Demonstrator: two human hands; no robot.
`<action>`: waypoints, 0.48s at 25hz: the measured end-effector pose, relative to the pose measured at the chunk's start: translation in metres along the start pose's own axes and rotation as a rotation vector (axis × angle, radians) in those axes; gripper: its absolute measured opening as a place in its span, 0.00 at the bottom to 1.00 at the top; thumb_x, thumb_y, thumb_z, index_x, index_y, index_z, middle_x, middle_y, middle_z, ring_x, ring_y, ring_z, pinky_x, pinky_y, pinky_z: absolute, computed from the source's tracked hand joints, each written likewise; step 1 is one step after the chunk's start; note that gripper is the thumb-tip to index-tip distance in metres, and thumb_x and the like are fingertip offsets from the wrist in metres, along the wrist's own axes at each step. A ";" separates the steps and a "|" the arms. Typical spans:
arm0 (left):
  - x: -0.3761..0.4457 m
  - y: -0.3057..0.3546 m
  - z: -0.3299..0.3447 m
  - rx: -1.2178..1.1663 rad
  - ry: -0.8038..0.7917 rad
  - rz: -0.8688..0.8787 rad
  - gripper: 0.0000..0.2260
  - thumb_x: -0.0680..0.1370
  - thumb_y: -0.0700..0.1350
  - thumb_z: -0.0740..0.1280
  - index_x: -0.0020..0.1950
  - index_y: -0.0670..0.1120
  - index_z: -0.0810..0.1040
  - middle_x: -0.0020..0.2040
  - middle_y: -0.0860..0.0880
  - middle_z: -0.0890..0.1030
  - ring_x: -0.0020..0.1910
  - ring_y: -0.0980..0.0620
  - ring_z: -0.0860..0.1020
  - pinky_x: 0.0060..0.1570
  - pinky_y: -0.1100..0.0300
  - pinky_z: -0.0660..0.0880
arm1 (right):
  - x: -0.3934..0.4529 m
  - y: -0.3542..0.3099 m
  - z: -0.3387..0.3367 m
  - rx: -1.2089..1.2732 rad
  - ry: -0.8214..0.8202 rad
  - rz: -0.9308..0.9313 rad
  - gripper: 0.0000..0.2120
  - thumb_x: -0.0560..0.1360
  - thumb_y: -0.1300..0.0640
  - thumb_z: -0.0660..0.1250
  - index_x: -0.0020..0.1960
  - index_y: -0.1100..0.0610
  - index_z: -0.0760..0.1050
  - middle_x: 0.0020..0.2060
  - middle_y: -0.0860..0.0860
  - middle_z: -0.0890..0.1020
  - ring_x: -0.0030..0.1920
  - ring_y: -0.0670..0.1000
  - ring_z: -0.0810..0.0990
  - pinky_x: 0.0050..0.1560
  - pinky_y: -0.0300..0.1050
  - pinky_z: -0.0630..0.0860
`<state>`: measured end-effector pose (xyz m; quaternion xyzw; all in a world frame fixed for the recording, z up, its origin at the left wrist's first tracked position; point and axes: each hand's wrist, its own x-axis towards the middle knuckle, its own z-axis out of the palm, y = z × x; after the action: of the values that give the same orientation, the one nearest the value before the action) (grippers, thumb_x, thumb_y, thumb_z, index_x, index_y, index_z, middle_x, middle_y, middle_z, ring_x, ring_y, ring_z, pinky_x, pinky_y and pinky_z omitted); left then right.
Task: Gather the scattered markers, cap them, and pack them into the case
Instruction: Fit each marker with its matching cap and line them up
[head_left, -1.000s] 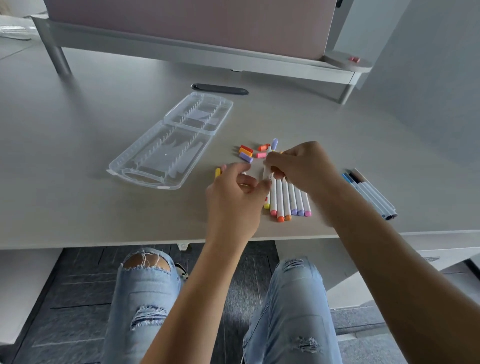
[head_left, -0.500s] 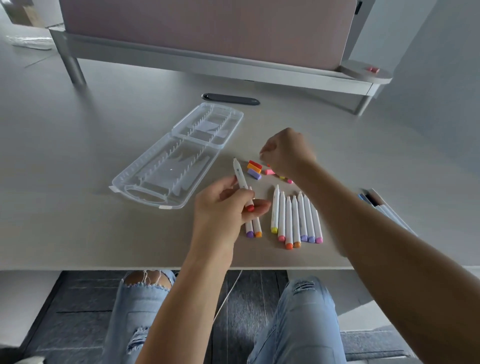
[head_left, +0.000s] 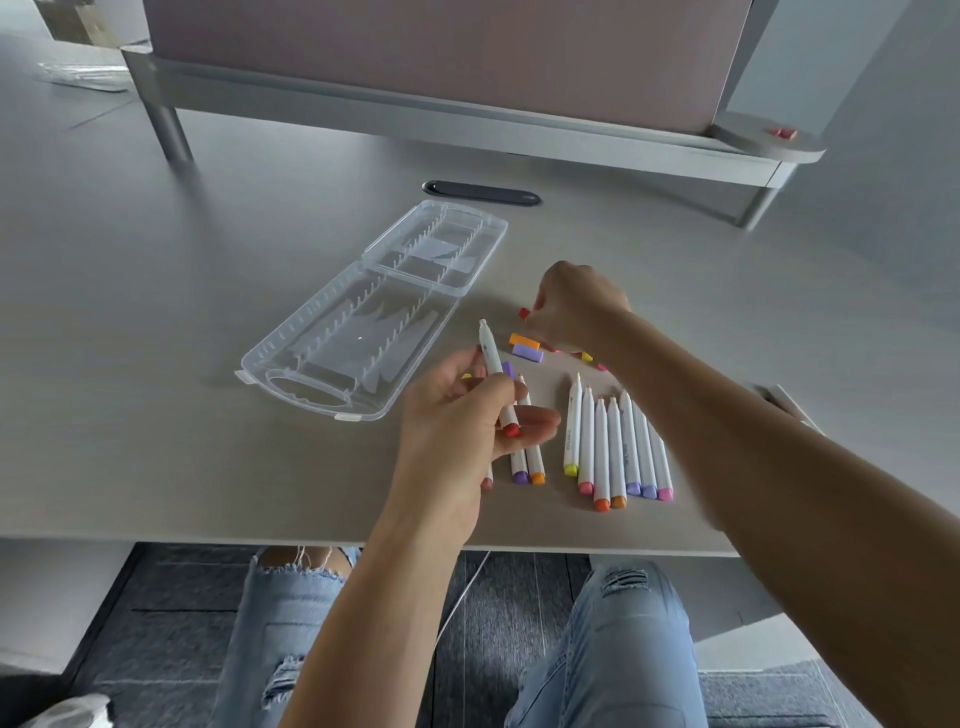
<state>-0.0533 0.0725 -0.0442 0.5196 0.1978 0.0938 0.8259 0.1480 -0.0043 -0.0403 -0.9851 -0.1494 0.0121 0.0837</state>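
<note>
Head view, looking down at the table (head_left: 156, 312). Left hand (head_left: 457, 421) pinching one white marker (head_left: 497, 382) between thumb and curled fingers, bare tip angled up and away, red end down by the palm, probably held out like that so a cap can go straight on. Right hand (head_left: 576, 306) reaching over the loose caps, fingers curled down onto a red cap (head_left: 524, 313); can't tell whether it's properly pinched yet. Orange cap (head_left: 523, 341) and purple cap (head_left: 528, 353) lying just beside. Seven uncapped markers (head_left: 618, 447) lined up side by side near the table edge, tips all pointing away, handy for capping one after another. Clear case (head_left: 363, 322) lying open and unfilled to the left, well within reach for packing later.
</note>
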 end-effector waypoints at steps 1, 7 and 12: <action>0.000 0.000 0.000 0.000 0.005 -0.007 0.13 0.79 0.32 0.61 0.53 0.47 0.80 0.37 0.44 0.81 0.35 0.40 0.85 0.57 0.32 0.76 | -0.003 0.001 -0.003 0.120 -0.012 0.010 0.09 0.77 0.54 0.71 0.47 0.61 0.83 0.40 0.56 0.84 0.41 0.59 0.83 0.37 0.48 0.78; -0.008 0.000 0.003 0.049 -0.042 -0.024 0.17 0.81 0.34 0.60 0.48 0.49 0.86 0.41 0.43 0.80 0.30 0.42 0.83 0.49 0.33 0.75 | -0.058 0.013 -0.026 1.177 -0.191 0.100 0.09 0.81 0.63 0.66 0.60 0.57 0.82 0.46 0.56 0.86 0.29 0.48 0.69 0.27 0.38 0.67; -0.015 -0.002 0.010 0.085 -0.060 -0.028 0.13 0.79 0.33 0.63 0.61 0.42 0.81 0.42 0.44 0.83 0.30 0.43 0.82 0.49 0.35 0.80 | -0.082 0.022 -0.033 1.310 -0.256 0.032 0.10 0.82 0.63 0.66 0.62 0.58 0.80 0.49 0.57 0.87 0.30 0.47 0.69 0.29 0.37 0.66</action>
<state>-0.0626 0.0577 -0.0391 0.5542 0.1839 0.0582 0.8098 0.0779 -0.0544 -0.0120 -0.7237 -0.1051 0.2184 0.6462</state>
